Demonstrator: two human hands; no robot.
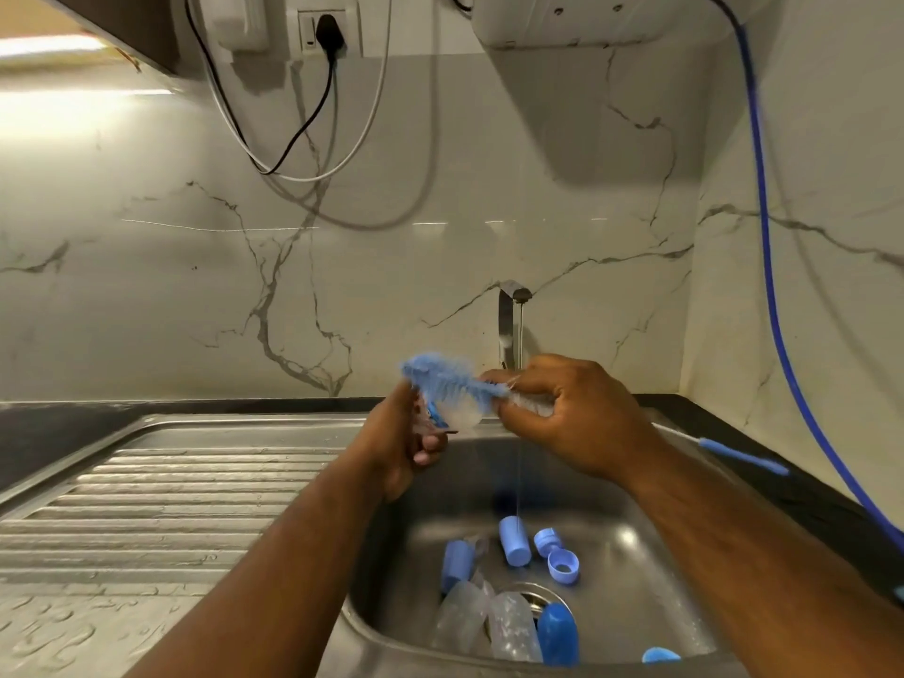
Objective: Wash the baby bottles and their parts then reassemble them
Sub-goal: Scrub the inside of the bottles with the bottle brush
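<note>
While a thin thread of water falls from the tap (pixel 511 325), the head view shows both hands raised close together over the sink (pixel 650 570). The left hand (pixel 406 442) holds a small clear piece (pixel 457 414) from below, fingers curled round it. It is blurred; it may be a small bottle with a blue print on its side, or a teat. The right hand (pixel 572 418) grips the clear handle of a blue brush (pixel 440 379), and the bristles lie across the top of the clear piece, touching it.

The clear piece looks light and thin-walled, and when wet it is likely to be slippery. A hold round its widest part, with the thumb set opposite the fingers, should keep it from shooting out under the push of the brush. It would probably give rather than crack if squeezed. The brush has soft bristles on a stiff stem and is best held low on the handle, as it is held now.

Down in the sink, two clear bottles (pixel 462 614) lie on their sides by the drain. Blue caps (pixel 513 540) and a blue ring (pixel 562 565) lie scattered near them, all wet and not yet put together. These are small, smooth pieces that are best picked up one at a time by the rim. A thin brush (pixel 743 457) lies on the counter (pixel 58 423) to the right of the sink, well apart from the hands. The draining board (pixel 171 491) on the left carries beads of water.
</note>
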